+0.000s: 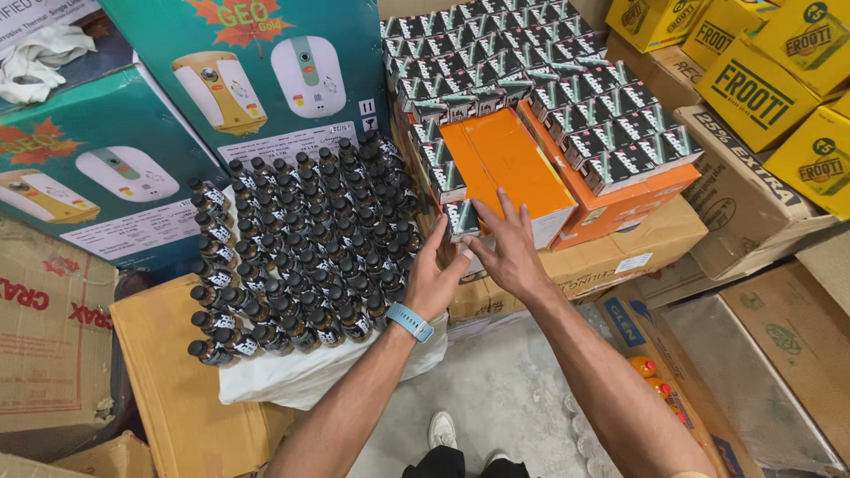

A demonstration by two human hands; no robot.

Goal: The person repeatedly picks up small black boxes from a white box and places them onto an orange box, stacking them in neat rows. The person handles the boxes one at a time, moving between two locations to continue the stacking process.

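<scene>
A small black carton [461, 219] with white and green print is held upright between 2 hands, its short end up. It is positioned at the front edge of an orange box [509, 164], just beside a row of matching cartons [440, 164].

Both hands [474, 261] together, fingers curled, forearms outstretched.

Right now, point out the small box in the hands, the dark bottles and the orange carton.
small box [461, 219], head view, its top face.
dark bottles [301, 257], head view, middle of the cluster.
orange carton [506, 159], head view, bare top.
</scene>
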